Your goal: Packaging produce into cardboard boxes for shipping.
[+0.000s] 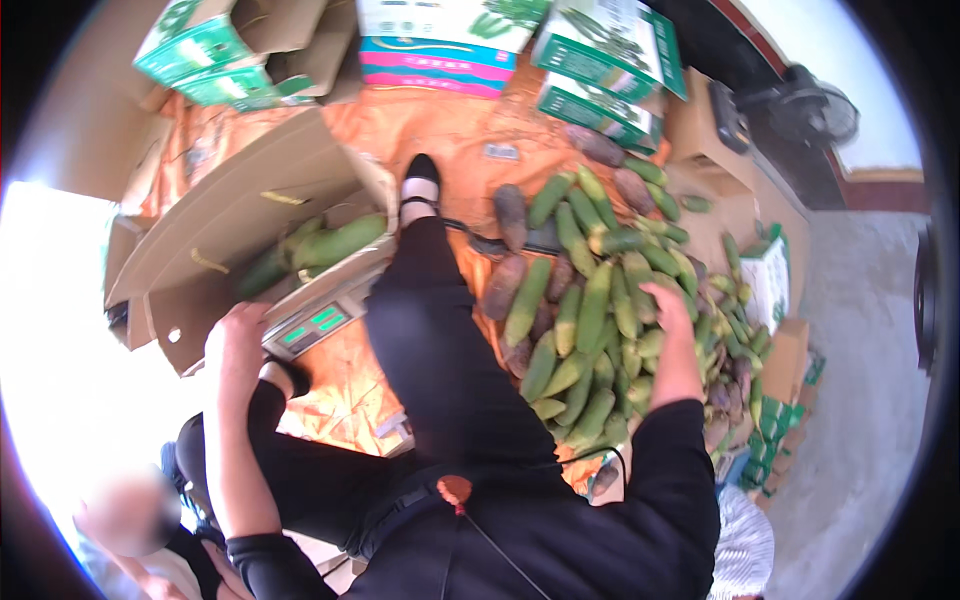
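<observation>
My left hand [236, 335] is at the near edge of an open cardboard box [190, 285], its fingers curled over the edge. Inside the box lie several green radishes [340, 243]. Beside that hand, a scale [318, 326] with a lit green display sits against the box's near side. To the right, my right hand [668, 306] is over a large pile of long green radishes [592, 305], its fingers stretched out against one of them. Darker purplish radishes [503, 285] are mixed in along the pile's left side.
An orange sheet [385, 130] covers the floor. Printed cartons [440, 45] stand at the far side, with more [600, 70] at the far right. A black fan [805, 105] is by the wall. Another person [130, 510] is at the lower left. My legs [420, 320] straddle the middle.
</observation>
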A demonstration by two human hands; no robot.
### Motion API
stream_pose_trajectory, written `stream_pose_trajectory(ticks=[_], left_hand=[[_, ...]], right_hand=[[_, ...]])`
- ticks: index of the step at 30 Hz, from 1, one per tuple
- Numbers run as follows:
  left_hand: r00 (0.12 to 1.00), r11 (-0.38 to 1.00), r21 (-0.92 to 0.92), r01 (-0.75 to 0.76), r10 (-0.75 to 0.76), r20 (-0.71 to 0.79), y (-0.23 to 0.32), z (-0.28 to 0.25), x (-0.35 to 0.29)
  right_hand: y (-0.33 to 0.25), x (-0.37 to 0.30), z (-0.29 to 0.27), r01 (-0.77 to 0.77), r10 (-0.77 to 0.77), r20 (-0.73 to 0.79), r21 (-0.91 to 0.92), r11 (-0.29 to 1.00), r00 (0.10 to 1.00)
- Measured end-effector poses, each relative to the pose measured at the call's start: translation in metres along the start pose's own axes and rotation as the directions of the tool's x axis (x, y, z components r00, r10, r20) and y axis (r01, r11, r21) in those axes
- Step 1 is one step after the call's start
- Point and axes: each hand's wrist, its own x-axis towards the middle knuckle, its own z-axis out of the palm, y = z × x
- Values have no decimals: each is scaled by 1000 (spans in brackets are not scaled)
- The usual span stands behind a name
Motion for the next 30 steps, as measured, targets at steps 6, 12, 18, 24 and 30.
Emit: stream_pose_trajectory(ticks=[6, 12, 18, 24, 30], left_hand=[[1000, 999, 44, -5, 5, -4, -1, 6, 0], [999, 996, 80, -34, 34, -3, 0, 0, 1], [997, 985, 167, -39, 48, -53, 2, -1, -4], [985, 963, 253, -92, 125, -116, 1, 3, -10], [993, 946, 320, -47, 79, -89, 16, -2, -15]], right_hand=[[1, -61, -35, -345, 346, -48, 30, 938, 937], [-5, -108, -22, 194, -237, 231, 194, 962, 944], [-152, -187, 108, 557, -522, 588, 142, 818, 617], [-233, -271, 255, 736, -508, 821, 171, 655, 262], [-223, -328, 377, 952, -516, 849, 55, 301, 114]])
